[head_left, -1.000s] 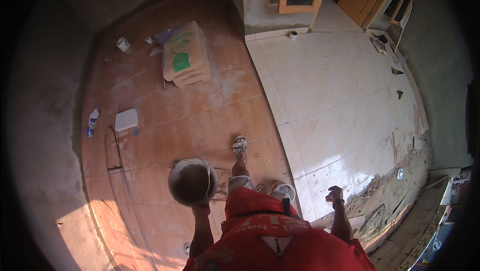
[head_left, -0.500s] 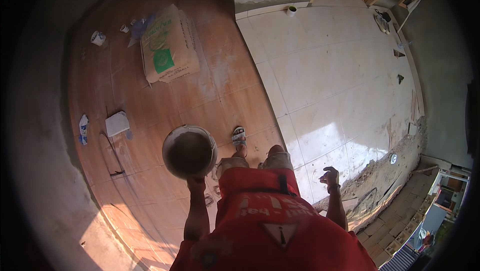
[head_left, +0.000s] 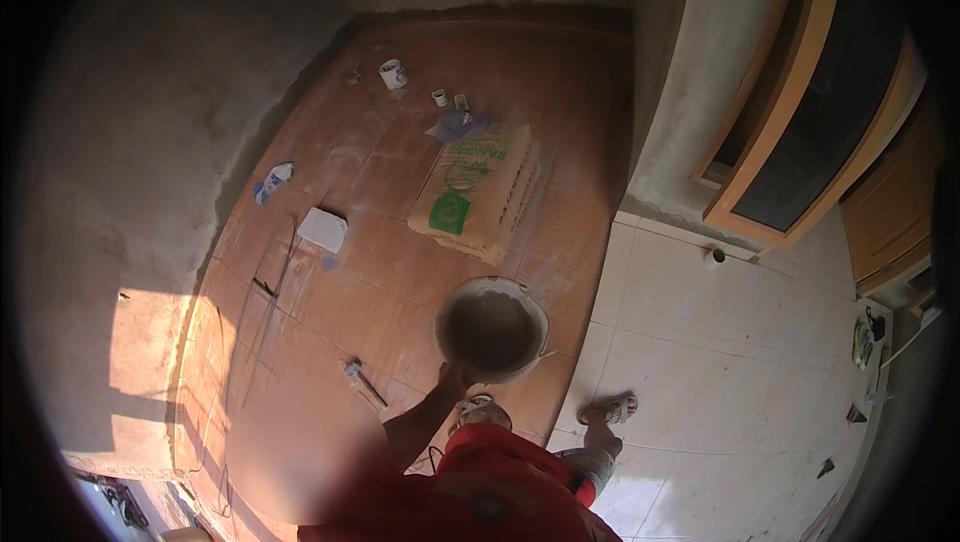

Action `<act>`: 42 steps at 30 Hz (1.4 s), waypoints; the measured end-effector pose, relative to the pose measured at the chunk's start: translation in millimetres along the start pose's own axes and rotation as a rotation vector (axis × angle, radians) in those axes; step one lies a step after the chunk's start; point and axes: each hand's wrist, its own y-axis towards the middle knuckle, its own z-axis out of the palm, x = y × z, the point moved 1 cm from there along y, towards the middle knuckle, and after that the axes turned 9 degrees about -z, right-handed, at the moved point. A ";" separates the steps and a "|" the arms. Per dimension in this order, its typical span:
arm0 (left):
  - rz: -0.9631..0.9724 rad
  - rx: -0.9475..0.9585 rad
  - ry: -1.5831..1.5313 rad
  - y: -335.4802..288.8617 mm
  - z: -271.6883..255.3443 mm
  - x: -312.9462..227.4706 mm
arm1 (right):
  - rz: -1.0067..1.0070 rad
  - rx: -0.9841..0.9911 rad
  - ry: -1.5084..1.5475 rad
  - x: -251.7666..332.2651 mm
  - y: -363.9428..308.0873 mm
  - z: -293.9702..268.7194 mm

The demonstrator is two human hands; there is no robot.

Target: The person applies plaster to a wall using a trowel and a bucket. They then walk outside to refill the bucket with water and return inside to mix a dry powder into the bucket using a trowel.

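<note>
A round bucket [head_left: 532, 340] with a wire handle is in front of me, its open top facing up. Its inside looks dark and grey; I cannot tell whether anything lies in it. My left hand [head_left: 455, 378] is closed on the bucket's near left side. Beyond the bucket, a large paper sack [head_left: 490, 197] with green print lies on the reddish-brown tiles. My right hand is out of the picture.
A white slab-like piece [head_left: 323, 229], a hammer-like tool [head_left: 364, 384] and a white tub [head_left: 393, 73] are on the brown floor. An orange-framed window [head_left: 790, 157] juts out at the right above pale tiles, where a small cup [head_left: 715, 257] stands. A blurred patch covers the lower left.
The view has turned left and the sack appears nearer. My left hand still carries the bucket. My right hand has gone out of view. One sandalled foot is now on the pale tiles.
</note>
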 end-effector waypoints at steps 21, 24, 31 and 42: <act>-0.567 0.078 -0.760 -109.9 396.3 -297.5 | -0.935 -0.071 -0.239 519.4 264.6 -364.5; -0.508 0.082 -0.724 -126.3 446.8 -323.2 | -0.866 -0.067 -0.192 553.9 303.6 -390.8; -0.501 0.222 -0.664 -191.1 567.2 -409.2 | -0.743 0.112 0.018 466.5 314.4 -467.4; -0.441 0.497 -0.389 -268.2 784.0 -456.2 | 0.001 -0.085 0.097 353.7 359.7 -556.7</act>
